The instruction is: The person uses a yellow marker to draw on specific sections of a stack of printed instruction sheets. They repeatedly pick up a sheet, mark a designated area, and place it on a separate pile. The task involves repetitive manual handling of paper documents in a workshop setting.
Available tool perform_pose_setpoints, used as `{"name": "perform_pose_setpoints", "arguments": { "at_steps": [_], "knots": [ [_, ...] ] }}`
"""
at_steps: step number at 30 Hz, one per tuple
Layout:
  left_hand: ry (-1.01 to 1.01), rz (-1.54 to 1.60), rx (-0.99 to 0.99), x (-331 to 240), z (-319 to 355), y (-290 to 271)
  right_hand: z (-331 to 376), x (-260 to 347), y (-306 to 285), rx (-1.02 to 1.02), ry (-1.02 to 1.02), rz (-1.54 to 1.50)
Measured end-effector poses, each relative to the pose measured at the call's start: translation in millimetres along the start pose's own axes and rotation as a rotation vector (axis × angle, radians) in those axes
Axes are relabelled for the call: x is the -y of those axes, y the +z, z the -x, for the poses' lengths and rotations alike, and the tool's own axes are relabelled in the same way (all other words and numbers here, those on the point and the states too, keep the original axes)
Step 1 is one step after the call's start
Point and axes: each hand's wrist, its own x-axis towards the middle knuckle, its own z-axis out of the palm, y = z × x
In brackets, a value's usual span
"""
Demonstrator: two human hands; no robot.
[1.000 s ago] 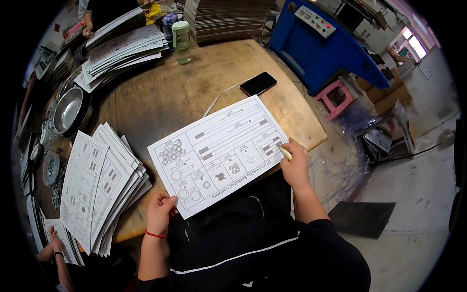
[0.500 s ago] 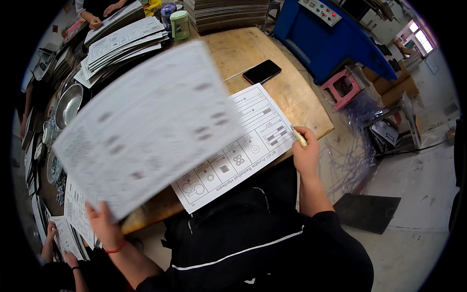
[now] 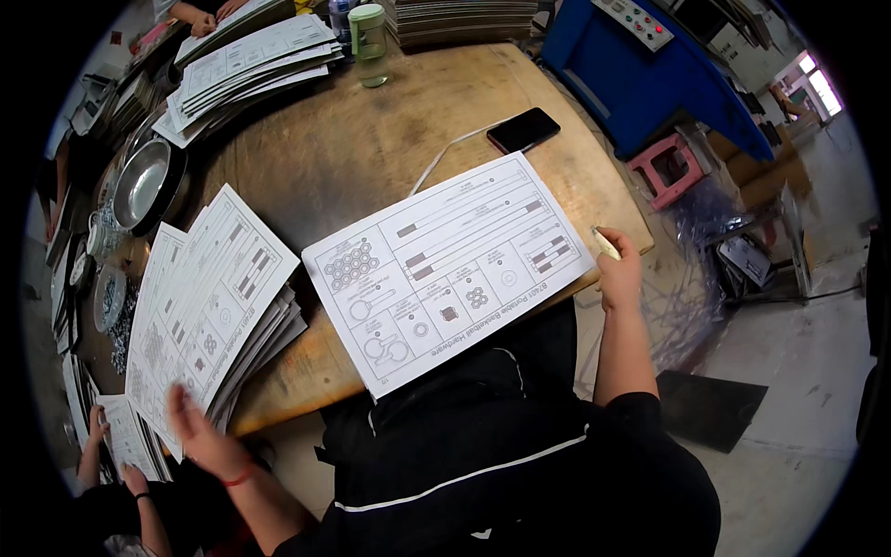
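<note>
A white printed card sheet (image 3: 455,265) with drawn part outlines lies in front of me, overhanging the round wooden table's (image 3: 371,139) near edge. My right hand (image 3: 620,269) rests at the sheet's right edge, closed on a small pale pen-like object (image 3: 606,243). My left hand (image 3: 200,432) is down at the lower left, fingers spread on the bottom edge of a fanned stack of the same sheets (image 3: 200,316).
A black phone (image 3: 523,130) with a white cable lies beyond the sheet. A green-lidded bottle (image 3: 369,32), more sheet stacks (image 3: 246,60), a steel bowl (image 3: 144,186), a blue machine (image 3: 650,65) and pink stool (image 3: 664,167) surround. Another person's hands (image 3: 111,455) at lower left.
My left hand lifted the top sheet, swung it leftward and laid it on the fanned stack. Another sheet now lies exposed in front of me. My right hand stayed at the right edge.
</note>
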Motion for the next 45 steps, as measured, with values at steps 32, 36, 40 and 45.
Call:
{"name": "perform_pose_setpoints", "arguments": {
  "at_steps": [32,36,40,45],
  "knots": [
    [0.589,-0.164,0.707,-49.0,125.4,167.7,44.9,0.0,17.8,-0.004,-0.275,-0.110],
    [0.639,-0.464,0.967,-67.8,135.0,200.2,107.4,31.7,68.2,0.404,-0.295,0.109],
    [0.702,-0.562,0.993,-49.1,142.6,210.5,127.0,24.1,107.0,0.539,-0.441,0.233],
    [0.723,-0.533,0.936,-43.9,144.0,211.1,127.3,24.4,115.7,0.534,-0.511,0.342]
  ]
}}
